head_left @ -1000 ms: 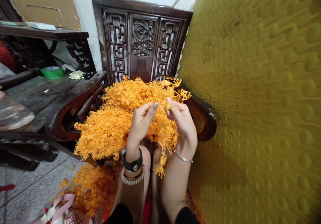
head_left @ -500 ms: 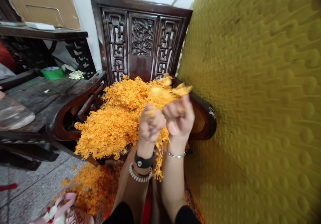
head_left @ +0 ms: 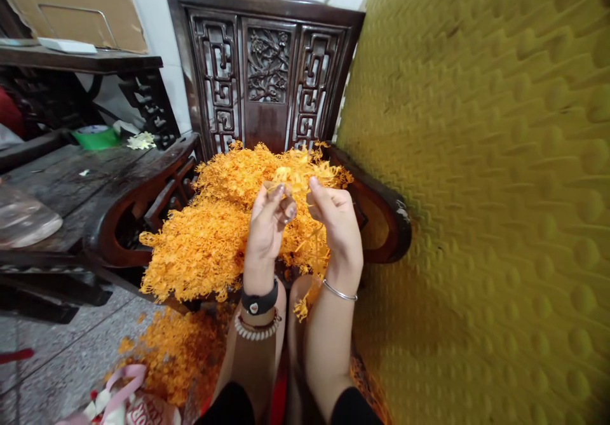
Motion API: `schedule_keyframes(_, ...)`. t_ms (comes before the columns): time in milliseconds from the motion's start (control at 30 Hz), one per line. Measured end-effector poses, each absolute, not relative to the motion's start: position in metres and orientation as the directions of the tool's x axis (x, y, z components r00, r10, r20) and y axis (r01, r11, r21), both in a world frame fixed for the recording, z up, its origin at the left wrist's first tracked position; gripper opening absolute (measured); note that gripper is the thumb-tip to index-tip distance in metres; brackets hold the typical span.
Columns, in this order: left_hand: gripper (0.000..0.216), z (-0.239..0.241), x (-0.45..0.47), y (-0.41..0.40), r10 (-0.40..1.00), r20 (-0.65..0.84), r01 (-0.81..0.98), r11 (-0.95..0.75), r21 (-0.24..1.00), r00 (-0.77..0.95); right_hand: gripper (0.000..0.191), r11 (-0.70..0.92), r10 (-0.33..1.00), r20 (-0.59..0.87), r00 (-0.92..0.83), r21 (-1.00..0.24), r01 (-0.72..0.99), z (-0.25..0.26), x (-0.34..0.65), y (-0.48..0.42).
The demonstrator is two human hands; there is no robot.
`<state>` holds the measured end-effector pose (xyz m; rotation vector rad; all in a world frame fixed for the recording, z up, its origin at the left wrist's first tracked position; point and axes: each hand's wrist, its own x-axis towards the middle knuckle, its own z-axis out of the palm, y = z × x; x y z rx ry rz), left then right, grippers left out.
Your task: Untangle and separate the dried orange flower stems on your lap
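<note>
A light-orange, lacy plastic-looking piece [head_left: 291,176] stretches between my two hands, in front of the chest. My left hand [head_left: 267,225] pinches its left end between thumb and fingers. The other end is pinched by my right hand [head_left: 336,218], thumb on top. Thin orange strands dangle below my right hand, ending in a small spidery cluster [head_left: 301,310] over my lap. Right behind the hands rises a big heap of similar orange pieces [head_left: 204,241], spread over the seat of a dark carved wooden chair [head_left: 267,126]. The piece's exact kind is unclear.
More orange pieces [head_left: 176,355] lie on the speckled floor, beside a bag with a pink handle [head_left: 126,377]. A yellow textured mat [head_left: 476,190] stands upright along the right. On the left wooden bench [head_left: 67,177] are green tape [head_left: 98,138] and a clear plastic container [head_left: 28,218].
My hands have moved apart from nearly touching, and the right wrist has turned. The piece, blurred above the right hand before, now spans both hands. The dangling strands have swung slightly.
</note>
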<state>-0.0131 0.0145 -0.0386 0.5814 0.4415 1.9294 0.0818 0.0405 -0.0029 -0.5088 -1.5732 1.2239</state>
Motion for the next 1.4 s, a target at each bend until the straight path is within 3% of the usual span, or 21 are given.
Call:
schedule_keyframes(100, 0.024, -0.042, -0.011, 0.015, 0.909, 0.198, -0.676, -0.406, 0.615, -0.366, 0.053, 0.405, 0.790, 0.459, -0.407, -0.888, -0.216, -0.002, 0.077, 0.038)
schedule_keyframes(300, 0.011, -0.037, -0.013, 0.012, 0.791, 0.363, -0.461, -0.591, 0.662, -0.493, 0.055, 0.426, 0.793, 0.450, -0.412, -0.892, -0.153, -0.004, 0.081, 0.040)
schedule_keyframes(467, 0.043, -0.038, -0.010, 0.008, 0.715, 0.373, -0.272, -0.612, 0.743, -0.591, 0.054, 0.437, 0.780, 0.447, -0.438, -0.890, -0.131, -0.004, 0.077, 0.039)
schedule_keyframes(600, 0.043, -0.039, -0.009, 0.007, 0.643, 0.460, 0.004, -0.580, 0.815, -0.612, 0.054, 0.436, 0.767, 0.437, -0.469, -0.892, -0.119, -0.004, 0.074, 0.036)
schedule_keyframes(667, 0.048, -0.039, -0.008, 0.008, 0.610, 0.455, 0.053, -0.560, 0.827, -0.649, 0.054, 0.396, 0.767, 0.430, -0.476, -0.901, -0.177, -0.003, 0.074, 0.035)
schedule_keyframes(767, 0.047, -0.036, -0.002, 0.010, 0.669, 0.344, -0.162, -0.573, 0.803, -0.660, 0.057, 0.291, 0.779, 0.439, -0.448, -0.886, -0.362, -0.001, 0.072, 0.032)
schedule_keyframes(867, 0.036, -0.030, 0.006, 0.008, 0.761, 0.181, -0.463, -0.545, 0.699, -0.623, 0.062, 0.229, 0.802, 0.469, -0.370, -0.813, -0.535, 0.002, 0.067, 0.026)
schedule_keyframes(933, 0.033, -0.026, 0.007, 0.004, 0.793, 0.154, -0.558, -0.538, 0.631, -0.590, 0.066, 0.192, 0.813, 0.473, -0.340, -0.769, -0.610, 0.003, 0.061, 0.022)
schedule_keyframes(1100, 0.037, -0.021, -0.008, -0.009, 0.797, 0.223, -0.552, -0.561, 0.617, -0.561, 0.070, 0.091, 0.795, 0.480, -0.371, -0.698, -0.710, -0.003, 0.045, 0.014)
schedule_keyframes(1267, 0.040, -0.023, -0.033, -0.021, 0.710, 0.311, -0.504, -0.682, 0.531, -0.632, 0.063, 0.170, 0.673, 0.721, -0.166, -0.369, -0.914, -0.013, 0.039, 0.023)
schedule_keyframes(1333, 0.042, -0.023, -0.037, -0.021, 0.702, 0.336, -0.552, -0.706, 0.444, -0.628, 0.062, 0.169, 0.660, 0.723, -0.205, -0.408, -0.897, -0.015, 0.040, 0.029)
schedule_keyframes(1400, 0.043, -0.022, -0.038, -0.019, 0.747, 0.341, -0.642, -0.665, 0.381, -0.571, 0.061, 0.145, 0.704, 0.640, -0.308, -0.554, -0.820, -0.015, 0.042, 0.033)
